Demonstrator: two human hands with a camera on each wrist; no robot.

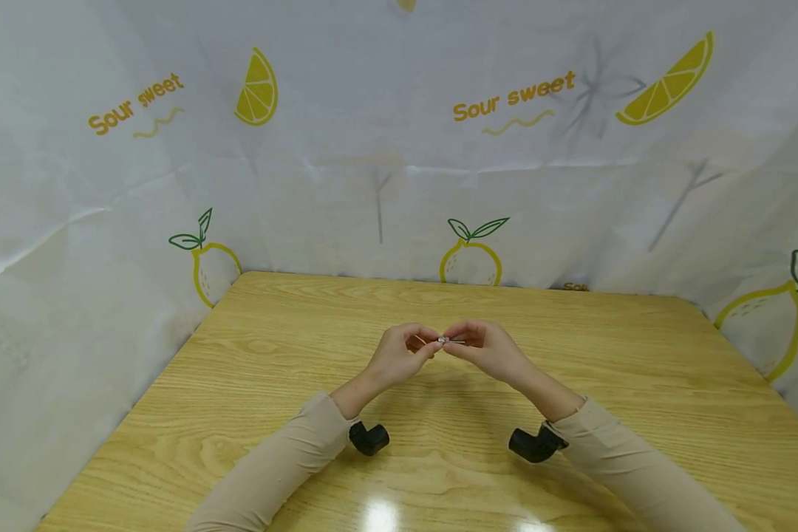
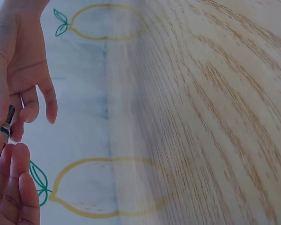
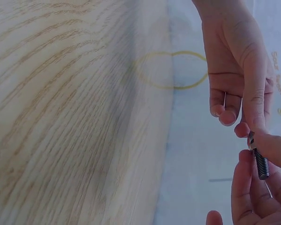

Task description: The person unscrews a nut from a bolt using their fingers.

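Note:
A small metal bolt (image 1: pixel 442 340) is held up between the two hands above the table. My left hand (image 1: pixel 399 356) pinches its wider, shiny end between thumb and fingertips. From the other side, my right hand (image 1: pixel 490 349) has its thumb and fingertips at the same end, with the threaded shank pointing into the right palm. Dark threads on the bolt (image 3: pixel 261 165) show clearly in the right wrist view. The left wrist view has the bolt (image 2: pixel 10 113) at its left edge, a bright collar-like part partly hidden by fingertips. The fingertips of both hands meet closely around it.
A wood-grain table (image 1: pixel 292 325) lies under both hands. White cloth printed with lemons (image 1: pixel 346 148) hangs behind the table and at its sides. Black wrist mounts (image 1: pixel 369 439) stick out from the beige sleeves (image 1: pixel 286 462).

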